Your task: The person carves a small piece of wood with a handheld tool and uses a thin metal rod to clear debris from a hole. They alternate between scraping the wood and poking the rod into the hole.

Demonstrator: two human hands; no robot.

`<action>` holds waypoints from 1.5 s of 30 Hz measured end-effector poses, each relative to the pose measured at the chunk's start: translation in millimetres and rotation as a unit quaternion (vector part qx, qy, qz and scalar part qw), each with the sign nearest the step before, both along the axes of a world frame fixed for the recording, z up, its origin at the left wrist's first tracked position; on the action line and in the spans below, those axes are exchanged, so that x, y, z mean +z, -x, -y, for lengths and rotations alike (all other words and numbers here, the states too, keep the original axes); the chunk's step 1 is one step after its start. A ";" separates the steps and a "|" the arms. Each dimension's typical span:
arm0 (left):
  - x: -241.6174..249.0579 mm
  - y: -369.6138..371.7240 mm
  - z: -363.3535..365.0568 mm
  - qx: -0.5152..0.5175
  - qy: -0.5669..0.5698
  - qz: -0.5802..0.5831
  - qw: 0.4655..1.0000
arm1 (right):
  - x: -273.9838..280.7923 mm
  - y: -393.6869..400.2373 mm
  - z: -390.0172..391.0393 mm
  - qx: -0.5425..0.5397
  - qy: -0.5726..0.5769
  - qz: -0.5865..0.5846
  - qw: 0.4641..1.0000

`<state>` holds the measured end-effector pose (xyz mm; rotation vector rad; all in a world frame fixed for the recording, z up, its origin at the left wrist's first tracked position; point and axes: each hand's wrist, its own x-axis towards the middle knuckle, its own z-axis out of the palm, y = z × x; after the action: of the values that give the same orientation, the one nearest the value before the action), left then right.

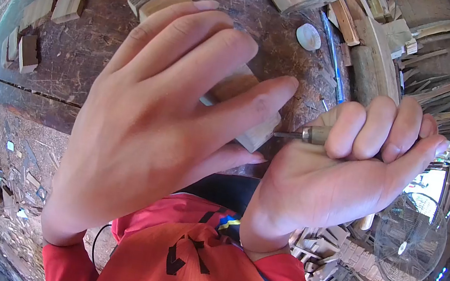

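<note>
Left hand [152,118], fingers spread, lies flat over a small wooden block [250,124] near the front edge of the workbench [92,56]. Right hand [349,165], fist closed, grips a chisel-like tool [301,133], probably a carving chisel, its tip at the block. The red garment [188,269] bears black and yellow marks, illegible.

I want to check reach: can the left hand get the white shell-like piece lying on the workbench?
Probably yes. The left hand rests open on a wood block, holding nothing, and the white piece lies uncovered just beyond its fingertips.
</note>
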<state>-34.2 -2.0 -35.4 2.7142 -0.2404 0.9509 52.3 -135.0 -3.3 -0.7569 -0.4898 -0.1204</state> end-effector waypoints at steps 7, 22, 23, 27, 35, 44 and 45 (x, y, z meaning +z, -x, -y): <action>11.7 3.9 4.0 0.021 0.040 -0.068 0.997 | 4.8 -2.3 1.9 0.111 0.036 0.066 0.991; 4.0 7.9 -5.6 -0.030 0.094 -0.053 0.994 | -20.2 -25.6 4.3 0.158 -0.131 -0.224 0.953; 4.6 7.5 -5.5 -0.031 0.094 -0.054 0.994 | -21.8 -25.4 6.0 0.171 -0.151 -0.236 0.945; 4.1 9.0 -5.5 -0.022 0.093 -0.059 0.994 | -19.9 -20.8 13.1 0.148 -0.128 -0.079 0.977; 4.1 8.3 -5.2 -0.019 0.093 -0.054 0.994 | -9.6 -6.0 3.7 0.000 -0.035 -0.002 0.999; -5.1 4.9 -11.6 0.005 -0.021 -0.038 0.999 | -10.3 -6.0 4.4 0.021 -0.031 0.017 0.999; 4.6 6.3 -5.3 0.002 0.019 -0.053 0.998 | -9.8 -5.4 4.3 0.019 -0.029 0.017 0.999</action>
<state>-40.5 3.2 -30.9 2.7218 -0.1940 0.8027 57.7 -139.3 -13.1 -0.6882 -0.5311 -0.1113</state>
